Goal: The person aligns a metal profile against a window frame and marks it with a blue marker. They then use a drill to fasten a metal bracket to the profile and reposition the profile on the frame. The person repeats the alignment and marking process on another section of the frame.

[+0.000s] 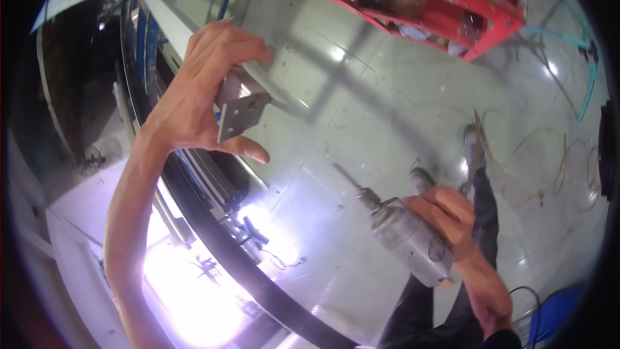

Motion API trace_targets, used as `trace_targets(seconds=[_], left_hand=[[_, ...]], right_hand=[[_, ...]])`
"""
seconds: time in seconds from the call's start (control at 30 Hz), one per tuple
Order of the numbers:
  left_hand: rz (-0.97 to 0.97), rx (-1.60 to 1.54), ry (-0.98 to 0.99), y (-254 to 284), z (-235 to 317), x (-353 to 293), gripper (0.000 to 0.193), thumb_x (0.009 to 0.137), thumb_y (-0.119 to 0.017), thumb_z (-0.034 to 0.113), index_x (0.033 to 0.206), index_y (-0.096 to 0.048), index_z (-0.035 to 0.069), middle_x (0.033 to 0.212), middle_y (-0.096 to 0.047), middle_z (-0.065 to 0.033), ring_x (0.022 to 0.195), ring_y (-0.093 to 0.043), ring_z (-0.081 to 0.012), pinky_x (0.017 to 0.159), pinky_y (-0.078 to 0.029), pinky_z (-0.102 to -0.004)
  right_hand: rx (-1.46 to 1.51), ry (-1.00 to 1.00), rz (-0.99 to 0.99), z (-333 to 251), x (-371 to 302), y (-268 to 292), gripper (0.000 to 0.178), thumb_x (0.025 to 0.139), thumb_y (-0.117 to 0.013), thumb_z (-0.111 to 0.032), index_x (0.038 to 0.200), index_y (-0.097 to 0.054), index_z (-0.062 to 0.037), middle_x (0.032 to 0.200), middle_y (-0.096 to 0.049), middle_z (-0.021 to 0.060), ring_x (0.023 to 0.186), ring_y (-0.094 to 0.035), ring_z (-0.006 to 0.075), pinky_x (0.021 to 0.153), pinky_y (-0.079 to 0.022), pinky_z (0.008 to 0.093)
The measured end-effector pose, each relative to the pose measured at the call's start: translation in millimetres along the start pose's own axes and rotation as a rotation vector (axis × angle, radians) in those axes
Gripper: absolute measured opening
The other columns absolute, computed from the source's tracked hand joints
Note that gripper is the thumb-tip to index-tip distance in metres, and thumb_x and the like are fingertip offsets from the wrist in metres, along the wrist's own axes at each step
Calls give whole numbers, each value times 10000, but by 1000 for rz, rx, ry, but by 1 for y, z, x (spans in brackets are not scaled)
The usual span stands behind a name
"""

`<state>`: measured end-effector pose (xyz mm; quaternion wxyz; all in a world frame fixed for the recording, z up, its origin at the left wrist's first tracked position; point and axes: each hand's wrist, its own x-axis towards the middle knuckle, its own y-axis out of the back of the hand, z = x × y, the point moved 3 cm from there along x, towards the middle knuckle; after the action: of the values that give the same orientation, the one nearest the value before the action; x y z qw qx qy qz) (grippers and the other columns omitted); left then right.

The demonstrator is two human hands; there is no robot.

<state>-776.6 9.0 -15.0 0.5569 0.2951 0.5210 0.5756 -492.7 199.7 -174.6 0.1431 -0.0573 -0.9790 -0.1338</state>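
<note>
My left hand [200,87] is curled around a silver metal bracket [242,116], a flat plate with several holes and a rounded metal part behind it. The fingers pass over its top, while the thumb sticks out below. How far the palm presses against it is hidden. In my right hand [445,216], at the lower right, is a grey metal power drill [410,239]. Its long thin bit [345,176] points up and left toward the bracket without touching it. The fingers wrap the drill's far side, so the grip is partly hidden.
A long black-edged frame [216,252] curves down the left, with a pale rail [165,16] above it. Bright light glares at the lower left. A red metal cart [400,6] stands at the top right. Hoses [565,155] lie on the tiled floor, right of my legs.
</note>
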Motion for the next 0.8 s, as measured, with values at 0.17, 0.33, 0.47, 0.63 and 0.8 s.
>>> trace_targets(seconds=[0.17,0.33,0.47,0.63,0.8], left_hand=[[477,264,4,-20,-19,-53,1222,507,-675,965,1276,-548,23,1209,-642,-208,1109,-632,-401,1020,-453,-592],[1035,172,3,-79,-45,-52,1257,506,-583,1029,1227,-578,0,1162,-670,-229,1129,-651,-421,1014,-463,-584],[1167,349,-2,-82,-35,-53,1213,552,-575,1024,1204,-590,1,1129,-696,-225,1137,-669,-423,1017,-462,-571],[1422,477,-63,-101,-32,-47,1065,639,-647,940,1151,-590,7,1069,-730,-187,1055,-703,-384,931,-515,-472],[1631,419,-92,-115,-44,-30,873,655,-800,762,1071,-593,23,1073,-731,-176,1016,-714,-321,896,-533,-407]], right_hand=[[-37,-241,-230,43,-50,-9,327,686,-769,-120,1001,-747,-35,827,-668,91,687,-657,284,595,-505,375],[-49,-274,-400,153,-89,-5,261,756,-748,-117,992,-707,-15,819,-608,140,696,-623,353,623,-500,392],[-68,-116,-307,257,-104,-20,288,649,-814,-107,847,-628,-11,788,-619,165,704,-615,405,619,-493,423],[-150,-190,-214,312,-50,0,213,712,-825,-116,826,-686,-4,719,-669,142,656,-676,318,633,-530,405],[-224,-72,-215,345,-37,24,238,703,-822,-132,867,-717,5,775,-698,185,695,-707,344,616,-535,412]])
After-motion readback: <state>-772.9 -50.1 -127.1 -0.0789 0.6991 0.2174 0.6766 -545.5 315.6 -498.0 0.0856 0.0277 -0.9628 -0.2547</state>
